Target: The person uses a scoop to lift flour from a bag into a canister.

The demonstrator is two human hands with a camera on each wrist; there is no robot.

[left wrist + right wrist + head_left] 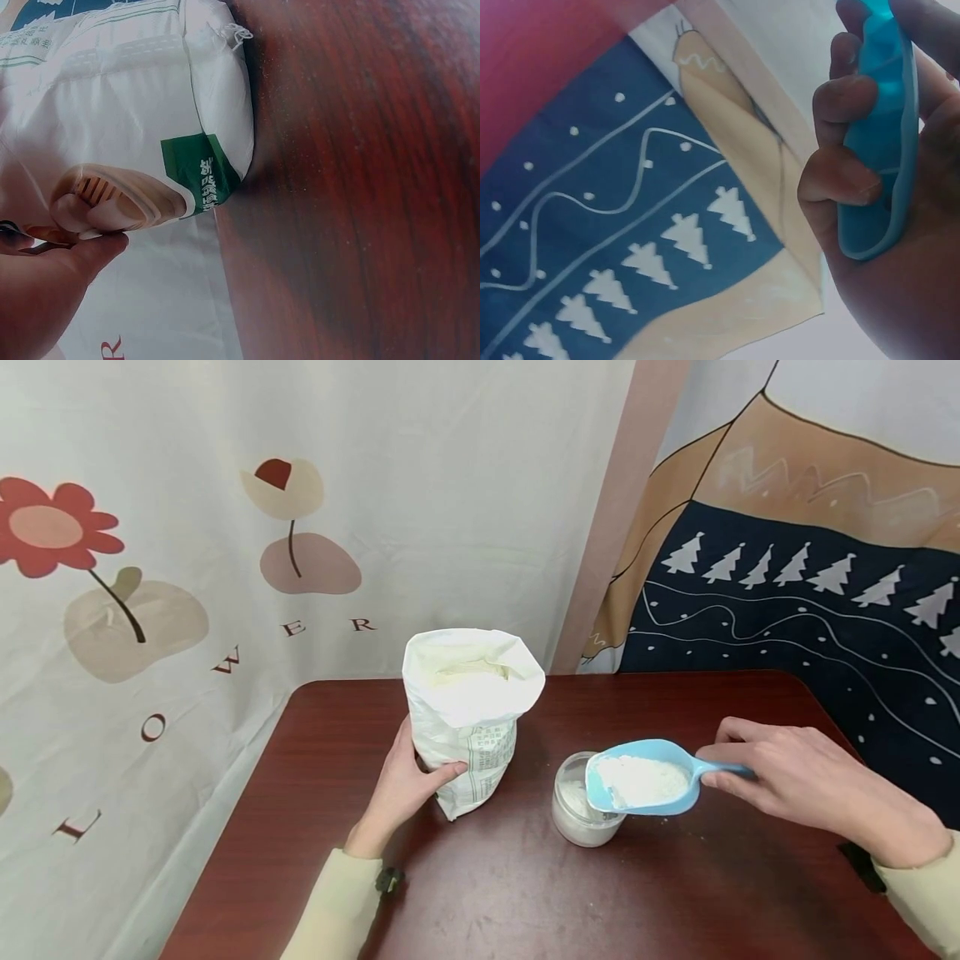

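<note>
An open white flour bag (480, 727) stands at the back of the table, pale powder showing inside its mouth. My left hand (408, 781) grips its lower left side, thumb across the front. In the left wrist view, the thumb presses the bag (135, 97) beside a printed food picture. To the right, my right hand (787, 772) holds a light blue scoop (678, 806) by its handle. White powder (641, 779) lies in the scoop, whose front overlaps the mouth of a clear jar (587, 833) with white powder in it. The right wrist view shows fingers curled round the handle (885, 150).
The dark red wooden table (510, 902) carries a few white specks near the jar. Behind it hangs a pale curtain (465, 485) with flower prints, and on the right a dark blue cloth (750, 618) with white trees.
</note>
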